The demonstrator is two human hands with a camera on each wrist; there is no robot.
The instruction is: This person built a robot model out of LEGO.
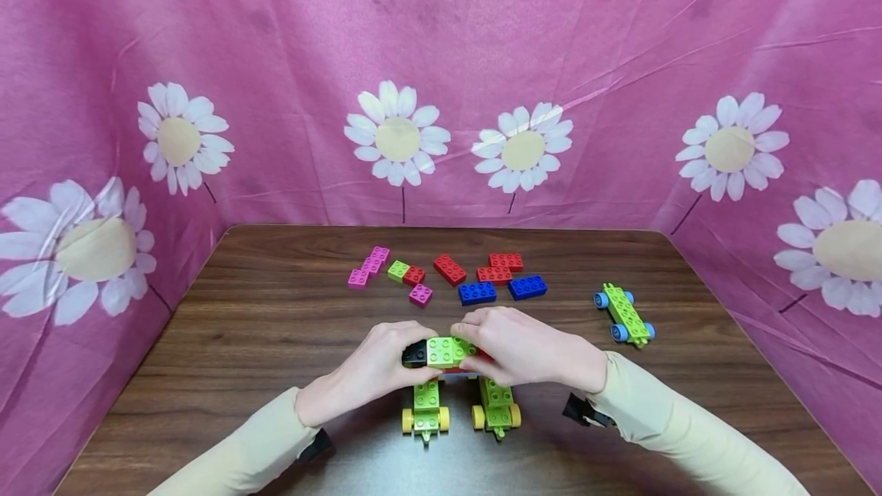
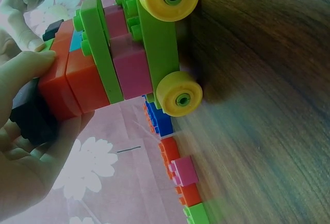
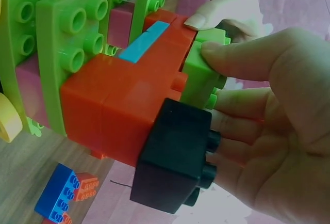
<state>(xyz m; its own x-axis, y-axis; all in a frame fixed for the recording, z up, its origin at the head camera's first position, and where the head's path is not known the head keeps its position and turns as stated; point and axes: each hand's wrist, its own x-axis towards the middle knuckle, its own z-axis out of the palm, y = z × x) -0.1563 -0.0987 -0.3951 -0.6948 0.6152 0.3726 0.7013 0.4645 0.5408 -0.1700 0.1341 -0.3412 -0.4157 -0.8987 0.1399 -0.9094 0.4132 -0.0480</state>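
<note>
A brick structure spans two green wheeled bases (image 1: pixel 426 409) with yellow wheels, one under each end. Pink bricks (image 2: pixel 131 65) and green plates (image 2: pixel 98 48) rise from the bases to a layer of red bricks (image 3: pixel 105 97) with a light blue strip (image 3: pixel 143 42). My left hand (image 1: pixel 368 370) grips the structure's left end, its thumb on a red brick and its fingers around a black brick (image 1: pixel 415 354). My right hand (image 1: pixel 527 347) pinches a green brick (image 3: pixel 198 74) on top, thumb against its side. Another black brick (image 3: pixel 172 154) sits at the right end.
Loose bricks lie farther back: pink bricks (image 1: pixel 369 267), a small green brick (image 1: pixel 397 271), red bricks (image 1: pixel 449 269) and blue bricks (image 1: pixel 477 294). A green wheeled base (image 1: pixel 625 316) with blue wheels stands at the right. Behind the table hangs a pink flowered cloth (image 1: pixel 441 37).
</note>
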